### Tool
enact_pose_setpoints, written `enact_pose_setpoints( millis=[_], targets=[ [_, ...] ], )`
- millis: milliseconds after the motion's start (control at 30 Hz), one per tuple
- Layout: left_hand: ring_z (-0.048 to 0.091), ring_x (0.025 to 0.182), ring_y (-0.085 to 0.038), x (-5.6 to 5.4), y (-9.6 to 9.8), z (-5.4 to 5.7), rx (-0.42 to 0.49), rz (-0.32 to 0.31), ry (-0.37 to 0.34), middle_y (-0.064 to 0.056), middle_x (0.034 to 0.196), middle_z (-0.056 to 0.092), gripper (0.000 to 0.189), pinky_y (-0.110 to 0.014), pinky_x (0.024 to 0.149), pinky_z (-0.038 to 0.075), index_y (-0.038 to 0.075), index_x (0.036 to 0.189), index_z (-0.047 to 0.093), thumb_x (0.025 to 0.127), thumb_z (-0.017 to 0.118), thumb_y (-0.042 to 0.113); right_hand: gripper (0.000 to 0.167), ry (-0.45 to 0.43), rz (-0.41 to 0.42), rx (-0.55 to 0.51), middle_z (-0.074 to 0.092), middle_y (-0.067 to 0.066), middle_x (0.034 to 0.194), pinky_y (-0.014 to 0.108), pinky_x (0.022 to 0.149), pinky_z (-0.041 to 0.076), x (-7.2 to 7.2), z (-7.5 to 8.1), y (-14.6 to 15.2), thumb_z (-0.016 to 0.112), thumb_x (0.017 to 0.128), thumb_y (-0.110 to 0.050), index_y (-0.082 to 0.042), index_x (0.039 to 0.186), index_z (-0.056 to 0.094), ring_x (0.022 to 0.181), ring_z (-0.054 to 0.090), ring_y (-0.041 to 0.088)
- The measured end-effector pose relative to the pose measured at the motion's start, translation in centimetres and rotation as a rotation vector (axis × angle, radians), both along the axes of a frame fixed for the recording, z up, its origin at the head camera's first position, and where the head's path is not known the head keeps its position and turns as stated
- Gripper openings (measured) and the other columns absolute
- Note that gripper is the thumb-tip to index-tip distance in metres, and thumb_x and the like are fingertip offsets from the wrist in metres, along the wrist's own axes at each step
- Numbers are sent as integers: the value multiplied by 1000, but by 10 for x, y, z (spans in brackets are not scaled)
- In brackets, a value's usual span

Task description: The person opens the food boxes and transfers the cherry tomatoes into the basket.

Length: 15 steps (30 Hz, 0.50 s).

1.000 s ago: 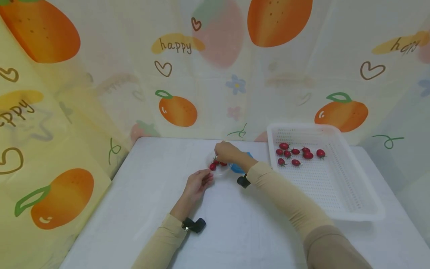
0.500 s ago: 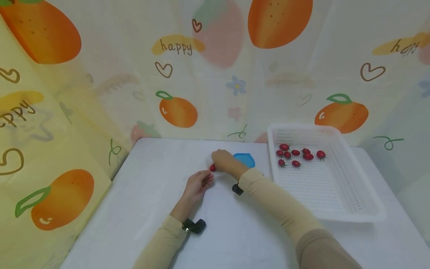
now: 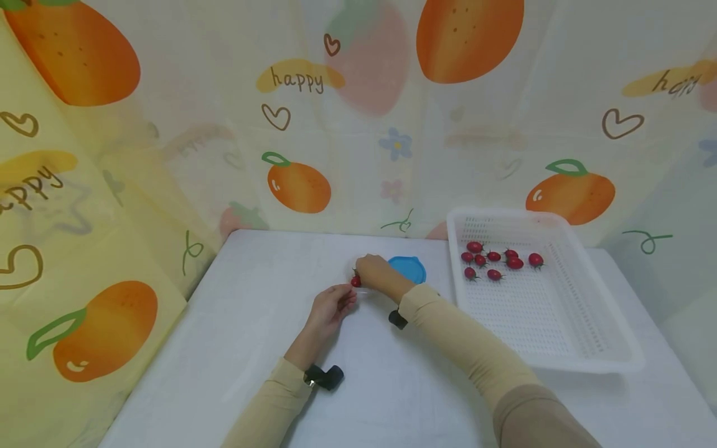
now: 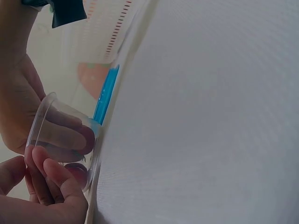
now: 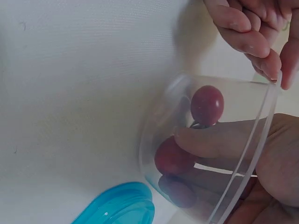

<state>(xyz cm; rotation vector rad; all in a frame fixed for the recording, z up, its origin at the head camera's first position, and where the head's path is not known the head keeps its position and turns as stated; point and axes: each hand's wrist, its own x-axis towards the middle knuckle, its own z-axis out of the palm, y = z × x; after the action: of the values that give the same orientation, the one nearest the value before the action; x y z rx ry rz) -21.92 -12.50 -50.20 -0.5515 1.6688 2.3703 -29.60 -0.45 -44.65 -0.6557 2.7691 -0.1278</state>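
A clear plastic cup [image 5: 240, 93] stands on the white table with several red cherry tomatoes [image 5: 207, 105] inside. My left hand [image 3: 329, 306] pinches the cup's rim between thumb and fingers, as both wrist views show. From above, my right hand [image 3: 379, 275] reaches into the cup. Through the wall, its thumb and fingers hold a cherry tomato [image 5: 170, 157] near the bottom. In the head view the right hand covers most of the cup, and one tomato [image 3: 355, 282] shows at its left side.
A blue lid [image 3: 409, 268] lies on the table just right of the cup. Farther right stands a white perforated basket [image 3: 521, 323] with several cherry tomatoes [image 3: 514, 263] toward its back. A fruit-printed curtain [image 3: 358, 137] hangs behind the table [image 3: 235, 336].
My right hand has come down and slightly left into the cup, uncovering more of the blue lid and hiding more of the tomatoes. The left hand has stayed at the rim.
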Motion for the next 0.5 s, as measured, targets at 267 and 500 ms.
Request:
enact_pose_setpoints(
  millis=[267,500],
  targets=[
    [64,86,-14,0,1,1,-5,2,-3,-2,89,66,25,-22,78,57,-3,116,59,97,58,14,19,-8,8,-12,68,10,99,30,88,53,0,1,1,64,94,-17,-3,108,66,84,57,20],
    [65,84,-12,-1,0,1,-12,0,-4,-2,88,67,28,-22,78,57,-4,118,58,97,58,15,24,-20,-1,-24,69,11,102,30,90,53,1,4,3,66,93,-17,-3,112,66,87,58,20]
  ],
)
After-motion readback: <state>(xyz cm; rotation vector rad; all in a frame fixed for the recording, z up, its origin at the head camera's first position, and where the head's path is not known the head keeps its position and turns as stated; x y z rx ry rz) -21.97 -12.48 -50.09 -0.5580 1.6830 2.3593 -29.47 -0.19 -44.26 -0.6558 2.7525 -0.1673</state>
